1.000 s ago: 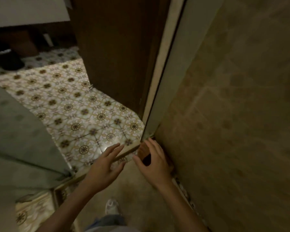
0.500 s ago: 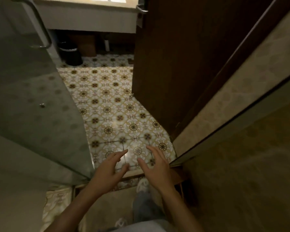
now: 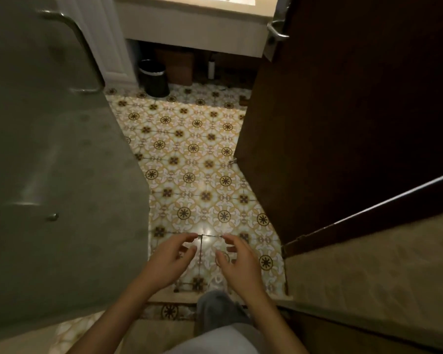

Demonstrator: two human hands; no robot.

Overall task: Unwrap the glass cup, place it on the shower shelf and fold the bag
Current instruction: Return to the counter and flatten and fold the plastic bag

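Note:
Neither the glass cup, the bag nor the shower shelf is in view. My left hand (image 3: 168,261) and my right hand (image 3: 237,261) hover side by side over the patterned floor tiles (image 3: 189,154), a small gap between them. Both hold nothing, and their fingers are loosely curled and relaxed. My leg and a white shoe (image 3: 216,282) show below the hands.
A frosted glass shower door (image 3: 49,162) with a metal handle (image 3: 69,47) stands at the left. A dark wooden door (image 3: 343,111) with a lever handle (image 3: 276,29) is at the right, a beige wall (image 3: 368,272) below it. A black bin (image 3: 154,77) sits under the far counter (image 3: 189,29).
My view has swung up and forward from the wall corner to the bathroom floor. Both hands came away from the wall and now hover together, empty.

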